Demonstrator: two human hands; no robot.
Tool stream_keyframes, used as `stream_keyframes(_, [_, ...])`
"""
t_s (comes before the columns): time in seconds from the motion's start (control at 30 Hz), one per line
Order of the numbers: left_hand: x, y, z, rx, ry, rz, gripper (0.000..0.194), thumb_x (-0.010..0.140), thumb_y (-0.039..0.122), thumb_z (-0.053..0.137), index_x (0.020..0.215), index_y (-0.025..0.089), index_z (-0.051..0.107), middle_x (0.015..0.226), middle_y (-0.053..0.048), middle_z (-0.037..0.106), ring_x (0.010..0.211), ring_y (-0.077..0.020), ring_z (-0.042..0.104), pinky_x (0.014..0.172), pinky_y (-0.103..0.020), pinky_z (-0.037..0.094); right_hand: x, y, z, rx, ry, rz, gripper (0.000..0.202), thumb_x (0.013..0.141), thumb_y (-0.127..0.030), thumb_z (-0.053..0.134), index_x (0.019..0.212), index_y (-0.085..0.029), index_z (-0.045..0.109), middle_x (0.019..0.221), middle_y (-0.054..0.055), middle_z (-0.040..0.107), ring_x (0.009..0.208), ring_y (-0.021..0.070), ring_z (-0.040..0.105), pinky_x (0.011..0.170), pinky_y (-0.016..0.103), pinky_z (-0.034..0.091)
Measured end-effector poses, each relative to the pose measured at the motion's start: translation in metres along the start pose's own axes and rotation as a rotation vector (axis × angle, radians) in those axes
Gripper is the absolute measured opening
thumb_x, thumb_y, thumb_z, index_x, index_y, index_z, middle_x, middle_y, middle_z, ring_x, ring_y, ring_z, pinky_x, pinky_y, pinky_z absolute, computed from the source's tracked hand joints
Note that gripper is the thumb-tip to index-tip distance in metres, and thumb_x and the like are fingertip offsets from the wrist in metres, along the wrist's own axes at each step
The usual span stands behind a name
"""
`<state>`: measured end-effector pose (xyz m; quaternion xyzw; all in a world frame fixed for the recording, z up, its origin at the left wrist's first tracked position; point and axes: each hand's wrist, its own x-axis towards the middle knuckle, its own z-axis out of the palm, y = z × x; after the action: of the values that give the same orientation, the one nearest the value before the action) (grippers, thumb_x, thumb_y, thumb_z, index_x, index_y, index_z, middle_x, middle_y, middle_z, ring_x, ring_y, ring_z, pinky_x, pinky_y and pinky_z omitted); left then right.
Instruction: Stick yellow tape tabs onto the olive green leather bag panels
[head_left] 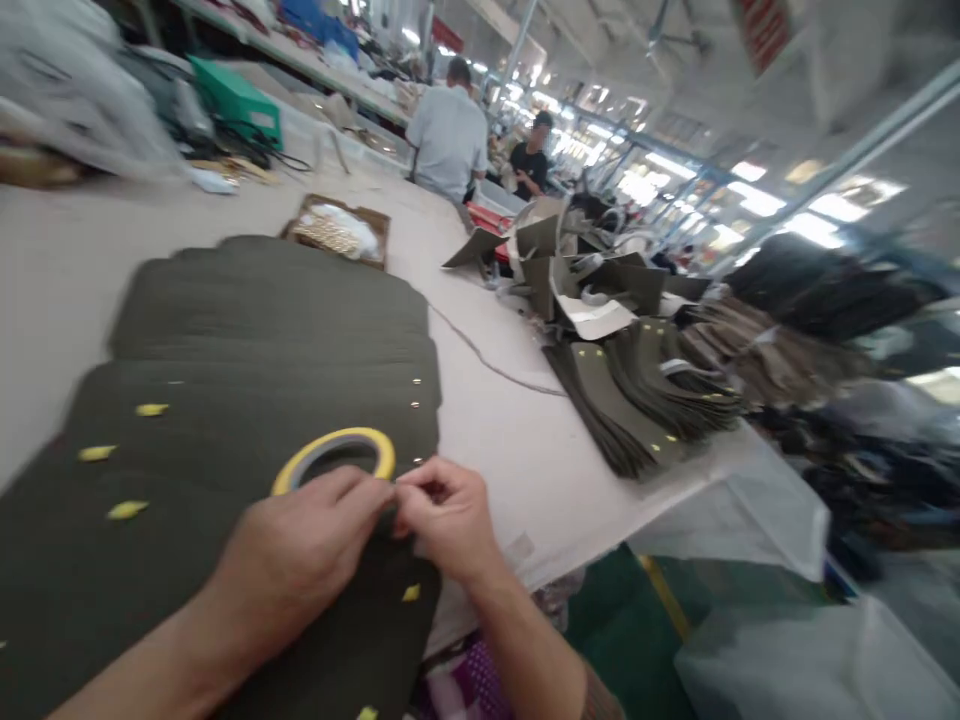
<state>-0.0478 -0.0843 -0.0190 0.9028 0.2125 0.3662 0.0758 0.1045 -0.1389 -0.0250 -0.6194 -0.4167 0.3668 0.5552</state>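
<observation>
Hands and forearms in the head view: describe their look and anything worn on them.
The left hand and right hand are ungloved, with no watch or bracelet in sight. The left forearm shows no sleeve up to the picture's edge; the right forearm ends in a blurred, brownish sleeve.

The bare left forearm enters from the near left and slants toward the far right, its wrist roughly in line with it. The bare left hand is turned back upward, its fingers curled and its tips aimed right. The bare right forearm rises from the near right, leaning left, with a brownish fabric sleeve at its near end. The bare right hand is bent inward, thumb and forefinger drawn together, close against the left fingertips.
</observation>
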Motion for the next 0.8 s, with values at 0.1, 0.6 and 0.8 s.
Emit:
stream_keyframes(0.1, [0.008,0.011,-0.003,0.034,-0.049,0.007,0.021,0.094,0.016,0.042,0.082,0.019,0.058,0.075,-0.001,0.06,0.069,-0.0141,0.057,0.063,-0.025,0.044,0.011,0.006,-0.021,0.035,0.087,0.119,0.02,0.068,-0.034,0.069,0.066,-0.015,0.062,0.05,-0.002,0.06,0.044,0.0105,0.055,0.045,0.021,0.048])
stream_keyframes(0.6, [-0.008,0.004,0.009,0.194,-0.411,-0.054,0.007,0.092,0.019,0.046,0.087,0.02,0.051,0.081,-0.003,0.053,0.074,-0.0219,0.049,0.06,-0.035,0.046,0.033,0.012,-0.043,-0.544,-0.155,-0.03,0.024,0.083,-0.04,0.06,0.08,-0.018,0.07,0.061,0.001,0.065,0.053,0.0128,0.058,0.052,0.023,0.047])
stream_keyframes(0.8, [-0.007,0.003,0.01,0.17,-0.401,-0.088,0.008,0.092,0.018,0.045,0.086,0.02,0.051,0.08,-0.002,0.052,0.074,-0.0214,0.049,0.06,-0.034,0.046,0.036,0.005,-0.038,-0.796,-0.196,-0.282,0.015,0.082,-0.023,0.056,0.076,-0.021,0.07,0.072,0.0,0.071,0.063,0.0135,0.063,0.061,0.024,0.046])
